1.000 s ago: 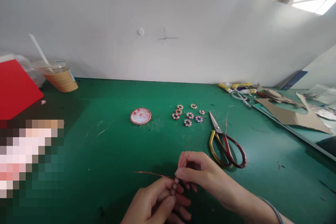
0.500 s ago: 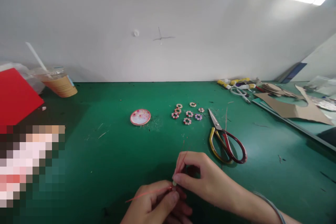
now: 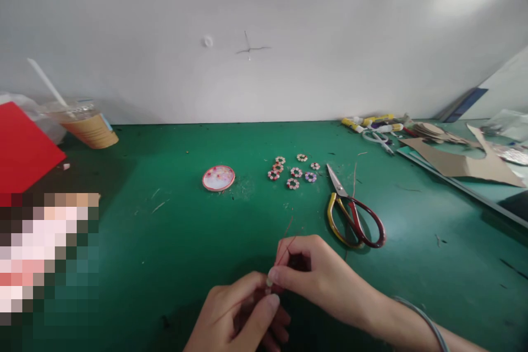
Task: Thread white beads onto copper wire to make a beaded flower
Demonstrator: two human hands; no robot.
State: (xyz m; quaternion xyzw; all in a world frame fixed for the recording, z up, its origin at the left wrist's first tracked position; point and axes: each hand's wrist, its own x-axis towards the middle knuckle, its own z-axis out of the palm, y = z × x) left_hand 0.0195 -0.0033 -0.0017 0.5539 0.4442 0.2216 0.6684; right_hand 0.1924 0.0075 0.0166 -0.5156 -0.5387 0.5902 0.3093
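Note:
At the front edge of the view, my left hand [image 3: 237, 313] pinches small pale beads [image 3: 269, 282] between thumb and forefinger. My right hand [image 3: 315, 272] meets it from the right, its thumb and forefinger closed on a thin red thread [image 3: 284, 253] close to the topmost bead. Loose thread rises above the right fingers. Just how the thread runs through the beads is hidden by the fingertips. Beyond the hands lie several small bead rings [image 3: 296, 172], and a round shallow dish [image 3: 218, 178] holding loose beads. Scissors [image 3: 346, 209] with yellow and red handles rest right of the rings.
At the left stand a drink cup [image 3: 95, 131] with a straw and a red sheet [image 3: 25, 146]. Glue tubes [image 3: 377, 120], white-handled scissors [image 3: 377, 138] and cut cardboard [image 3: 457, 162] lie at the back right. A pale wall [image 3: 165, 38] closes the far side.
Both hands have shifted slightly left, still together at the beads. The red thread across the left hand is now harder to see. The view has tilted down a little.

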